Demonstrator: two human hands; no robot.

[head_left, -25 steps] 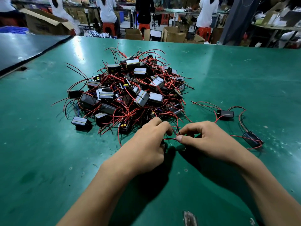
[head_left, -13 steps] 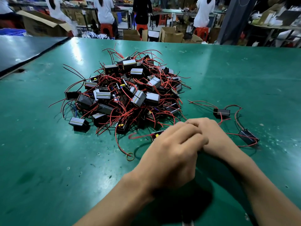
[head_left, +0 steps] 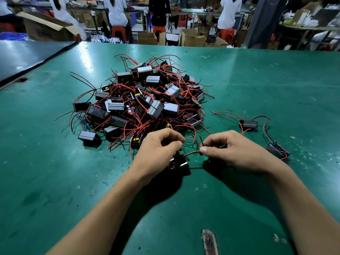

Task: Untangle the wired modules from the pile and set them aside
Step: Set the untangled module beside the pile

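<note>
Overlapped half a second ago, the hands have drawn apart: the left hand (head_left: 158, 150) grips a black module (head_left: 179, 163) on the worktop (head_left: 55, 181) just beside the pile (head_left: 147, 100), while the right hand (head_left: 231, 150) pinches its red wire (head_left: 191, 153), so this unit appears nearly freed.

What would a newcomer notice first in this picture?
A big pile of black modules tangled in red wires sits in the middle of the green table. Just before it, the left hand holds one module while the right hand pinches its red wire. Two separate modules lie at the right, one beyond the other.
</note>
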